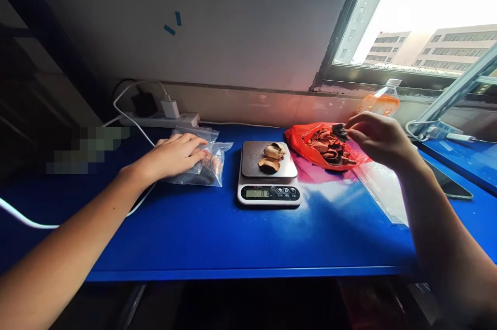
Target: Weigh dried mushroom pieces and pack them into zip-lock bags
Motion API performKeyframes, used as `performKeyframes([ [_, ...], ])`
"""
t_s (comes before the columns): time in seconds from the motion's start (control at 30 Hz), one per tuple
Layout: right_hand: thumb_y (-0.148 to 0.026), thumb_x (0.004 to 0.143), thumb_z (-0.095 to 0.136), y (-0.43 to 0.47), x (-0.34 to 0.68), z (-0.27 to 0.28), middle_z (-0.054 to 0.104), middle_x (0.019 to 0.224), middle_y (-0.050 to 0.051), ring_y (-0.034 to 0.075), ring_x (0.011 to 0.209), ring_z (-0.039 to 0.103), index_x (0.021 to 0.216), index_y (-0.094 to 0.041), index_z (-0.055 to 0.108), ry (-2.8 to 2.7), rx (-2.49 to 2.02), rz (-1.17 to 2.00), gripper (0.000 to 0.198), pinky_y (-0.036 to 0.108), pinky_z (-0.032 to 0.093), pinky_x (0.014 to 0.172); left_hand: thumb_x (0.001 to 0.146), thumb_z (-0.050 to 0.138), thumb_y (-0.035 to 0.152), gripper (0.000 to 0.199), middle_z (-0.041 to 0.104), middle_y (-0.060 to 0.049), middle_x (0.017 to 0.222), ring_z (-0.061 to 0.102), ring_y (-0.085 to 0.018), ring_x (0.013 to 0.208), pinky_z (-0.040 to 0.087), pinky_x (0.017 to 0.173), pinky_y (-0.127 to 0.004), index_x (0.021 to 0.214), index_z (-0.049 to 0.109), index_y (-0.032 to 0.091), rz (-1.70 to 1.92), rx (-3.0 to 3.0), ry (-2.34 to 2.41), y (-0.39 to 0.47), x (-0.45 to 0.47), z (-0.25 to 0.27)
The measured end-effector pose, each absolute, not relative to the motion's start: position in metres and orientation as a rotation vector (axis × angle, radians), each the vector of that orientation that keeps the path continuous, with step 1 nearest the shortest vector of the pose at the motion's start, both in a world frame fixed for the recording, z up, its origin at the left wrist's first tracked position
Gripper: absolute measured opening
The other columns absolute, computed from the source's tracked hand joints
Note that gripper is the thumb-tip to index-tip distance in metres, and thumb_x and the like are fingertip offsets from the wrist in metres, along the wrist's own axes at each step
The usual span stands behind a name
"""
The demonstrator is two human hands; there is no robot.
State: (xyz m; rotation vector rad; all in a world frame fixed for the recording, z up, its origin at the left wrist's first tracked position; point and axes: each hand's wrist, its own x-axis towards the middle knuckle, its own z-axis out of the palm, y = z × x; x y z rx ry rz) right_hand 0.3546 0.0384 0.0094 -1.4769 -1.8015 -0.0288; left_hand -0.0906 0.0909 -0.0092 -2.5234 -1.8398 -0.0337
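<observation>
My left hand [176, 154] lies with its fingers stretched out on clear zip bags [217, 164], at least one with brownish pieces inside. My right hand [376, 136] is closed in a pinch on a dark dried slice [340, 132], at the right rim of a red plastic bag [297, 138]. Reddish-brown dried slices [328, 145] fill the opened bag. Between my hands stands a digital kitchen scale [267, 177], its display reading about 8.7. On its metal plate rest a pale curled dried piece [275, 151] and a browner one [269, 165].
Behind the left hand are a power strip [186, 120] and a white charger [170, 107] with cables. An orange drink bottle [382, 98] stands by the window. A clear plastic sheet or bag [384, 193] and a phone-like dark slab [450, 185] lie on the blue table [248, 242] at right.
</observation>
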Motion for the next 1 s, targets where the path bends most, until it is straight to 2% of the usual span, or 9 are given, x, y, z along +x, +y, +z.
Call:
performKeyframes([
  [0.1, -0.015, 0.077, 0.052, 0.029, 0.314, 0.008, 0.066, 0.077, 0.006, 0.014, 0.066, 0.056, 0.086, -0.017, 0.062, -2.036, -1.249, -0.043, 0.014, 0.026, 0.043, 0.060, 0.093, 0.024, 0.057, 0.064, 0.049, -0.007, 0.146, 0.039, -0.034, 0.136, 0.033, 0.108, -0.056, 0.141, 0.048, 0.024, -0.015, -2.528, -1.833, 0.091, -0.091, -0.010],
  [0.23, -0.006, 0.074, 0.046, 0.028, 0.295, 0.005, 0.068, 0.082, 0.006, 0.016, 0.071, 0.060, 0.082, -0.018, 0.063, -2.159, -1.166, -0.145, 0.023, 0.028, 0.045, 0.064, 0.093, 0.025, 0.056, 0.063, 0.049, -0.006, 0.146, 0.041, -0.033, 0.134, 0.033, 0.108, -0.055, 0.140, 0.049, 0.023, -0.019, -2.518, -1.824, 0.091, -0.092, -0.011],
  [0.33, -0.006, 0.073, 0.046, 0.029, 0.299, 0.006, 0.068, 0.083, 0.006, 0.016, 0.072, 0.060, 0.084, -0.019, 0.063, -2.118, -1.198, -0.120, 0.024, 0.027, 0.044, 0.062, 0.092, 0.026, 0.056, 0.063, 0.051, -0.006, 0.145, 0.042, -0.033, 0.133, 0.033, 0.108, -0.054, 0.139, 0.050, 0.023, -0.044, -2.518, -1.821, 0.092, -0.094, -0.012],
  [0.47, -0.008, 0.071, 0.050, 0.027, 0.283, -0.004, 0.063, 0.068, 0.001, 0.012, 0.059, 0.053, 0.085, -0.017, 0.063, -2.162, -1.263, 0.056, 0.021, 0.024, 0.040, 0.055, 0.093, 0.025, 0.057, 0.063, 0.050, -0.006, 0.145, 0.042, -0.032, 0.134, 0.034, 0.108, -0.054, 0.140, 0.049, 0.024, -0.047, -2.531, -1.817, 0.092, -0.095, -0.011],
  [0.63, -0.015, 0.080, 0.053, 0.025, 0.248, -0.019, 0.063, 0.063, -0.001, 0.010, 0.055, 0.053, 0.092, -0.017, 0.064, -2.167, -1.302, 0.246, 0.017, 0.022, 0.040, 0.054, 0.092, 0.025, 0.056, 0.063, 0.050, -0.006, 0.146, 0.041, -0.031, 0.134, 0.034, 0.108, -0.053, 0.140, 0.049, 0.024, -0.006, -2.515, -1.834, 0.090, -0.092, -0.008],
  [0.73, -0.024, 0.085, 0.056, 0.025, 0.249, -0.016, 0.067, 0.071, 0.002, 0.011, 0.059, 0.057, 0.093, -0.016, 0.065, -2.107, -1.194, 0.152, 0.014, 0.023, 0.044, 0.058, 0.092, 0.025, 0.056, 0.062, 0.050, -0.005, 0.145, 0.042, -0.032, 0.134, 0.034, 0.108, -0.053, 0.140, 0.049, 0.025, -0.009, -2.512, -1.846, 0.090, -0.092, -0.008],
  [0.83, -0.026, 0.086, 0.056, 0.024, 0.266, -0.006, 0.069, 0.078, 0.004, 0.012, 0.062, 0.058, 0.093, -0.017, 0.064, -1.964, -1.119, -0.069, 0.014, 0.025, 0.045, 0.059, 0.092, 0.025, 0.055, 0.063, 0.050, -0.005, 0.146, 0.041, -0.032, 0.134, 0.034, 0.108, -0.054, 0.141, 0.049, 0.025, -0.012, -2.518, -1.840, 0.090, -0.092, -0.008],
  [1.0, -0.027, 0.085, 0.058, 0.024, 0.298, 0.008, 0.068, 0.071, 0.002, 0.014, 0.058, 0.058, 0.096, -0.021, 0.065, -1.719, -1.239, -0.305, 0.015, 0.028, 0.045, 0.059, 0.091, 0.023, 0.056, 0.064, 0.050, -0.005, 0.146, 0.041, -0.033, 0.134, 0.034, 0.108, -0.054, 0.140, 0.050, 0.023, 0.003, -2.501, -1.846, 0.087, -0.088, -0.006],
])
